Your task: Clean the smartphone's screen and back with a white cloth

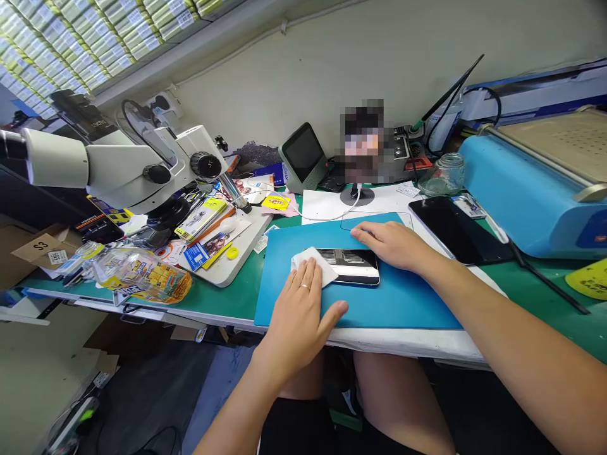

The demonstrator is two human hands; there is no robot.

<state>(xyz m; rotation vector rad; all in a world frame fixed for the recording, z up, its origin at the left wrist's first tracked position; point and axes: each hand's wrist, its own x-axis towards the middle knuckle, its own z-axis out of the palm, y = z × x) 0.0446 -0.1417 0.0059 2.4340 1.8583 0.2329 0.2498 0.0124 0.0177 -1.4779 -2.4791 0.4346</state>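
A smartphone [356, 270] lies flat on a blue mat [279, 249], its glossy dark face reflecting light. Over the phone's left end, my left hand [300, 306] presses a folded white wipe [327, 270] with fingers stretched flat and the thumb apart. The wipe hides that end of the phone. My right hand [386, 243] rests at the phone's upper right corner, its thumb and index finger reaching forward over the mat. The other fingers of that hand are hidden beneath it, and no object shows in it.
A microscope [118, 167] stands at left above booklets [203, 221] and a plastic jar [142, 275]. Behind the mat are a small display [303, 155] and a white cable [322, 219]. To the right lie a black tablet [462, 230], a glass jar [448, 174] and a blue machine [531, 189].
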